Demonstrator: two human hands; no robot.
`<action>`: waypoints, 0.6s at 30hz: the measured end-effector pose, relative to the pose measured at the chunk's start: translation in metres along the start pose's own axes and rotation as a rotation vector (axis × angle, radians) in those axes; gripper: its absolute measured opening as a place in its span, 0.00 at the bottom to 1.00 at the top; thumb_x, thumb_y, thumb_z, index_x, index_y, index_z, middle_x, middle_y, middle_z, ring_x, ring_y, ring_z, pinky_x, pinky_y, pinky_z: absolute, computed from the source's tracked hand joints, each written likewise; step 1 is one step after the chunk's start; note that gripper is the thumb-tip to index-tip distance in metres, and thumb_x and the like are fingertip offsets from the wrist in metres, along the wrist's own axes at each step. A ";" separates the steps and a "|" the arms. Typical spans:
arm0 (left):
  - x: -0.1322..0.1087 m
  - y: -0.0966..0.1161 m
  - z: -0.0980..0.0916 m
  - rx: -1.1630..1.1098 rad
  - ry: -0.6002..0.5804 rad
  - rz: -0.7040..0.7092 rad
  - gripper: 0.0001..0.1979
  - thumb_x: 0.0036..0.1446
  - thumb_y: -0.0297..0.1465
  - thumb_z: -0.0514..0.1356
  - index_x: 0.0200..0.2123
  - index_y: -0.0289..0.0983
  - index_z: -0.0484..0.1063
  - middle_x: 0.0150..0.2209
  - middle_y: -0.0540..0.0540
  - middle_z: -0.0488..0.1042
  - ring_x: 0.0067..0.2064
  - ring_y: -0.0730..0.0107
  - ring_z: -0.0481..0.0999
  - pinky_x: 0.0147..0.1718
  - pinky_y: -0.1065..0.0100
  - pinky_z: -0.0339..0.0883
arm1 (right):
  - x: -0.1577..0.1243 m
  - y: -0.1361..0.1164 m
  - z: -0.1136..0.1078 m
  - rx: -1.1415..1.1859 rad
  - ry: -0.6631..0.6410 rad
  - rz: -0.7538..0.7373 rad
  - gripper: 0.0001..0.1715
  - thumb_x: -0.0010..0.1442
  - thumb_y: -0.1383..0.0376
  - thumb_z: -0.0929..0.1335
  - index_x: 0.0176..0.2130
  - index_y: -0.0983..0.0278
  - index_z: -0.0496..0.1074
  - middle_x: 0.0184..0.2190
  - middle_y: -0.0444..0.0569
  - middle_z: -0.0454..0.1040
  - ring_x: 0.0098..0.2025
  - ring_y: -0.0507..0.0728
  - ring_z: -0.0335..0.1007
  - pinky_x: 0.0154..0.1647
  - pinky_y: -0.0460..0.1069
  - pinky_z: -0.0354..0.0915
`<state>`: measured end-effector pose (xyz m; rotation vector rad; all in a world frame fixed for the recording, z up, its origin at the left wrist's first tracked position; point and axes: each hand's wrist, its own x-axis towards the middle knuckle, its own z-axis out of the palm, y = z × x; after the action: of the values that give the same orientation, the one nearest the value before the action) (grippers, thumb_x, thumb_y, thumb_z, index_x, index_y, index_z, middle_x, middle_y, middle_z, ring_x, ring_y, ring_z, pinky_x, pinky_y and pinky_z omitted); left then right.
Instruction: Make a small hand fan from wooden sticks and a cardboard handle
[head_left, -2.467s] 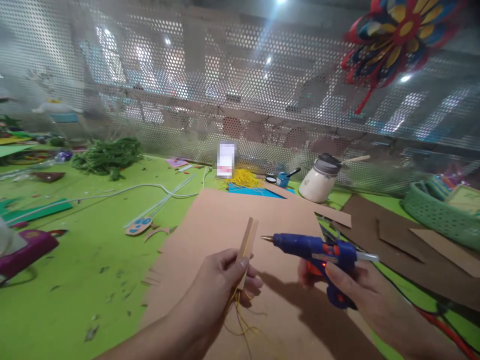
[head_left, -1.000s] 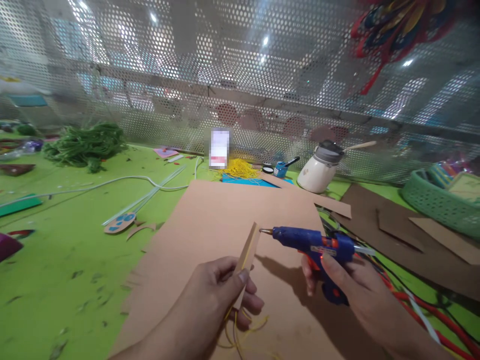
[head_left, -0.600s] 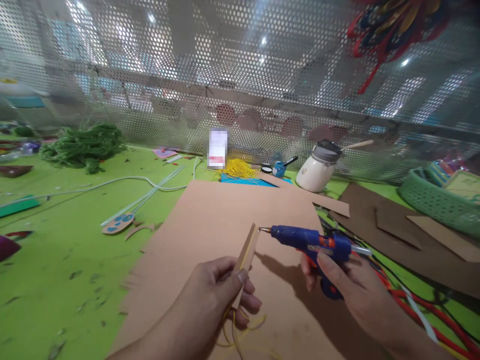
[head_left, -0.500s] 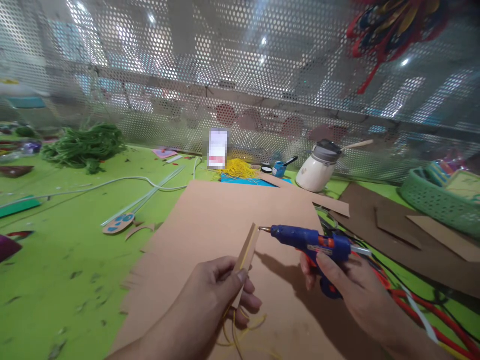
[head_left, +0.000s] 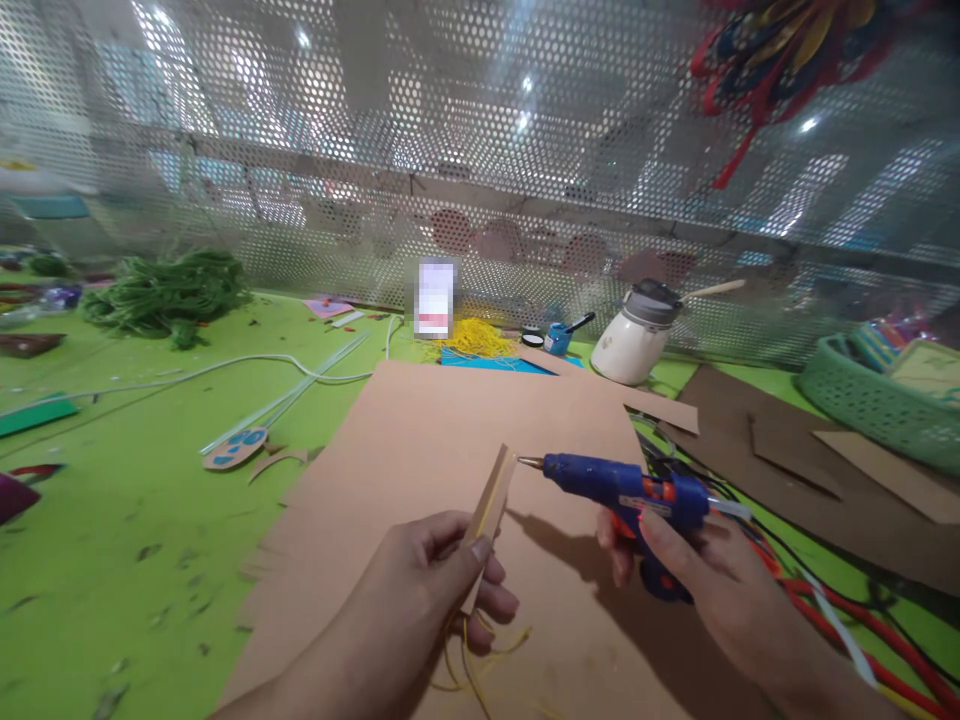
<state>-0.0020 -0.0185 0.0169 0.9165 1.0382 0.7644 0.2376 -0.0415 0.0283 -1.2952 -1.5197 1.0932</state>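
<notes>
Between thumb and fingers, my left hand [head_left: 442, 575] pinches a narrow folded cardboard strip [head_left: 491, 510], tilted with its far end up. Yellow string [head_left: 480, 668] runs along the strip and trails in loose ends below the fingers. My right hand [head_left: 712, 570] is wrapped round the grip of a blue hot glue gun [head_left: 622, 485]. Its metal nozzle points left, right beside the strip's upper end. A clear glue stick [head_left: 729, 508] pokes out of the gun's back. Under both hands lies a large brown cardboard sheet [head_left: 420, 430].
Green string [head_left: 169, 295] is heaped at left. Glue sticks [head_left: 281, 390] lie near a blue-spotted cardboard oval [head_left: 235, 449]. Yellow string pile [head_left: 476, 338], blue paint jar [head_left: 557, 339] and white pot [head_left: 634, 340] stand behind. At right are dark cardboard [head_left: 720, 440], a green basket [head_left: 862, 400] and red cords [head_left: 862, 620].
The glue gun has shifted slightly right and down, its nozzle a little away from the strip's end. My left hand and the strip have moved slightly left.
</notes>
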 end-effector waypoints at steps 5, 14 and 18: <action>0.000 -0.003 0.000 0.057 -0.010 0.019 0.15 0.57 0.38 0.62 0.29 0.31 0.73 0.27 0.40 0.76 0.28 0.67 0.75 0.23 0.72 0.65 | 0.003 0.000 0.003 0.039 0.006 -0.021 0.21 0.69 0.51 0.63 0.36 0.62 0.74 0.28 0.47 0.74 0.31 0.56 0.71 0.34 0.49 0.65; -0.002 0.001 0.003 0.054 0.010 0.037 0.16 0.56 0.40 0.62 0.30 0.31 0.73 0.27 0.40 0.76 0.28 0.67 0.75 0.22 0.71 0.65 | -0.001 0.000 0.003 0.080 -0.032 0.033 0.22 0.69 0.50 0.62 0.36 0.63 0.75 0.30 0.48 0.75 0.31 0.55 0.72 0.33 0.48 0.65; -0.002 0.003 0.001 0.028 0.004 0.028 0.16 0.55 0.41 0.64 0.30 0.31 0.73 0.27 0.41 0.75 0.29 0.66 0.75 0.22 0.71 0.65 | -0.005 -0.004 0.004 0.093 -0.048 0.108 0.24 0.68 0.48 0.63 0.36 0.64 0.75 0.30 0.50 0.75 0.31 0.56 0.72 0.33 0.49 0.66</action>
<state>-0.0021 -0.0190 0.0203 0.9560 1.0439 0.7772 0.2329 -0.0469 0.0306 -1.3075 -1.4296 1.2570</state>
